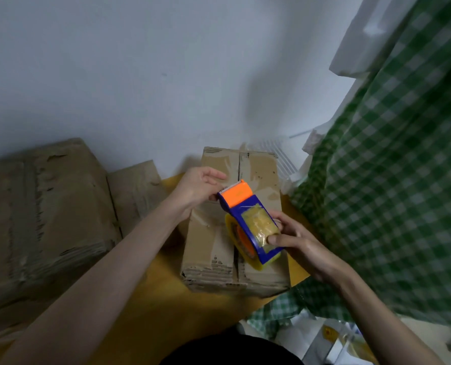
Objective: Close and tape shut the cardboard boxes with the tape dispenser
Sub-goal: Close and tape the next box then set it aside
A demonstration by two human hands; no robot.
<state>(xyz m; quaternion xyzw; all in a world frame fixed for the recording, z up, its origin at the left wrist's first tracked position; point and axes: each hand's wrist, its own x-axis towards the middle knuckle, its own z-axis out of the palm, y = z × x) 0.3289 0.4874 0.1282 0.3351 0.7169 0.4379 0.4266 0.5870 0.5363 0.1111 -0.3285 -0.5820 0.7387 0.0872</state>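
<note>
Head view, steeply downward, close overhead.

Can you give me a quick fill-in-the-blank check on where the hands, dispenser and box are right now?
1. The right hand holds the tape dispenser by its ____ body.
2. The left hand pinches at the dispenser's ____ cutter end.
3. The dispenser is held above the small cardboard box, whose top flaps are ____.
4. The curtain on the right is checked white and ____.

Missing words: blue; orange; closed; green
</note>
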